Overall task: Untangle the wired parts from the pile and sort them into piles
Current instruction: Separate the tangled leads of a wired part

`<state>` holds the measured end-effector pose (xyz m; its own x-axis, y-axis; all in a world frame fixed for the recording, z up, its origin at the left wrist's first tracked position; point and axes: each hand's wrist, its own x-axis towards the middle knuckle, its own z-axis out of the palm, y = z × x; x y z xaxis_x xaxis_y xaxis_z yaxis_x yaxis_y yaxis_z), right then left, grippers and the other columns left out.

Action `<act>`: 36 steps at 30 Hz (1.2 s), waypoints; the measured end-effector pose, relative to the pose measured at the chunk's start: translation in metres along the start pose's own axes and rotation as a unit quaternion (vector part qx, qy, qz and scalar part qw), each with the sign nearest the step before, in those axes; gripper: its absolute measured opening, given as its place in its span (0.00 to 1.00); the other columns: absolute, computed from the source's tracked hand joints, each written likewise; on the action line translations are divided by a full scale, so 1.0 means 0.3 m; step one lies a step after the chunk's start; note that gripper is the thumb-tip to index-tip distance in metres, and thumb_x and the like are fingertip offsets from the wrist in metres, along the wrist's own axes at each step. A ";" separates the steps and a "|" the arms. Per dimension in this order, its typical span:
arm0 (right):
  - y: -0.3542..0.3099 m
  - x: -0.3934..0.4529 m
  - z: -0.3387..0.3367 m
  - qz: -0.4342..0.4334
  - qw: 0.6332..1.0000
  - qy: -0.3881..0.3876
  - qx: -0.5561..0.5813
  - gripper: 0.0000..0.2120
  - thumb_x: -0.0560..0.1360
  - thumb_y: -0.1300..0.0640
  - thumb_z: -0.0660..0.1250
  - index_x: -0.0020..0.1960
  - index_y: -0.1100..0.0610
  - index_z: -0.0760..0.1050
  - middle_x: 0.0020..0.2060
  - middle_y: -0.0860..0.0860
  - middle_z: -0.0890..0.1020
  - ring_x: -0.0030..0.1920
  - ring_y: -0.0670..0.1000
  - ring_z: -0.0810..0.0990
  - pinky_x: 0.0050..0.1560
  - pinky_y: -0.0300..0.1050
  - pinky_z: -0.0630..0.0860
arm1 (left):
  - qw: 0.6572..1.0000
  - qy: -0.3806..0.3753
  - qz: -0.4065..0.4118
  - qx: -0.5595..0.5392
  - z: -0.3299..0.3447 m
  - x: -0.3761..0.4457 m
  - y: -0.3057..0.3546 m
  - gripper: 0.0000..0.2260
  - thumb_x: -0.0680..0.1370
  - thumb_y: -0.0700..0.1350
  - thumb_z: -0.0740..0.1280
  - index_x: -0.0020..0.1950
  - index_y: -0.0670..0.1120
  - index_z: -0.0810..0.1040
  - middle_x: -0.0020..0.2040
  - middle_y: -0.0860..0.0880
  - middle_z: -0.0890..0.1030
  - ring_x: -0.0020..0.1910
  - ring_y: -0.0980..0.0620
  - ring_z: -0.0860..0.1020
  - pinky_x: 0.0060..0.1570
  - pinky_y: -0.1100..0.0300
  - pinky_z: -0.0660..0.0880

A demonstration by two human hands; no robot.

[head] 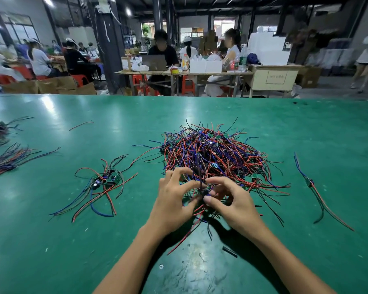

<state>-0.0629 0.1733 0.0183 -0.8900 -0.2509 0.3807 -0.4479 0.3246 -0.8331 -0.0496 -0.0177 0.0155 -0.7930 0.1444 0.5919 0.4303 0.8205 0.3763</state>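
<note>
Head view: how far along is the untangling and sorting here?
Early on, it seems. Done: a small group of freed parts lies left of the tangle, bundles sit at the far left edge, and one part lies alone on the right. In hand: the left hand and right hand pinch a part at the near edge. Left: the big tangled pile.

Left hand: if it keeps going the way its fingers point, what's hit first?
Probably the pile: the left hand points up-right into its near edge, fingers already among the wires. Depth unclear.
</note>
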 end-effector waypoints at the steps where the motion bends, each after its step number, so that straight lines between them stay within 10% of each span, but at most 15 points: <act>1: 0.001 0.003 -0.002 -0.007 0.999 0.018 0.029 0.19 0.73 0.60 0.77 0.59 0.45 0.79 0.42 0.44 0.83 0.44 0.45 0.82 0.49 0.34 0.75 | 0.999 0.007 -0.014 -0.038 0.000 -0.001 0.010 0.10 0.73 0.51 0.74 0.54 0.58 0.83 0.64 0.55 0.72 0.60 0.55 0.69 0.57 0.59 0.62; 14: -0.010 0.031 -0.049 0.027 0.987 0.088 0.132 0.11 0.76 0.60 0.74 0.56 0.51 0.79 0.43 0.54 0.86 0.47 0.54 0.84 0.52 0.56 0.79 | 0.956 0.025 -0.121 -0.266 0.006 0.023 0.045 0.08 0.74 0.56 0.72 0.48 0.54 0.84 0.49 0.56 0.83 0.54 0.55 0.76 0.63 0.43 0.68; 21: -0.019 0.010 -0.043 -0.020 0.998 -0.017 -0.064 0.05 0.75 0.47 0.74 0.44 0.48 0.85 0.44 0.41 0.85 0.53 0.44 0.79 0.58 0.44 0.73 | 0.942 0.057 -0.148 -0.296 0.002 0.028 0.027 0.05 0.72 0.55 0.74 0.45 0.57 0.82 0.52 0.55 0.83 0.58 0.55 0.78 0.66 0.46 0.69; 26: -0.023 0.029 -0.062 0.001 0.994 0.008 0.108 0.04 0.80 0.58 0.68 0.47 0.56 0.79 0.42 0.54 0.86 0.46 0.54 0.84 0.52 0.47 0.79 | 0.934 0.036 -0.144 -0.324 -0.008 0.031 0.017 0.08 0.73 0.43 0.78 0.50 0.50 0.83 0.43 0.55 0.85 0.42 0.58 0.81 0.52 0.59 0.76; 30: -0.032 0.044 -0.089 0.100 0.952 -0.007 0.290 0.09 0.76 0.53 0.67 0.48 0.59 0.74 0.39 0.60 0.85 0.34 0.55 0.83 0.38 0.44 0.81 | 0.942 0.065 -0.177 -0.279 -0.010 0.025 0.018 0.19 0.72 0.48 0.78 0.61 0.53 0.79 0.41 0.58 0.85 0.44 0.58 0.82 0.63 0.43 0.73; 36: -0.009 0.046 -0.105 0.178 0.897 -0.121 0.387 0.06 0.76 0.50 0.72 0.47 0.53 0.80 0.28 0.51 0.71 0.24 0.45 0.66 0.24 0.35 0.67 | 0.982 0.165 -0.089 -0.024 -0.009 0.013 0.035 0.44 0.74 0.64 0.70 0.82 0.48 0.53 0.79 0.49 0.57 0.76 0.52 0.59 0.73 0.65 0.47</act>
<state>-0.0768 0.1978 0.0385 -0.8785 -0.4774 0.0148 0.1376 -0.2827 -0.9493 -0.0469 -0.0100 0.0238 -0.6785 -0.1920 0.7091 0.3231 0.7889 0.5227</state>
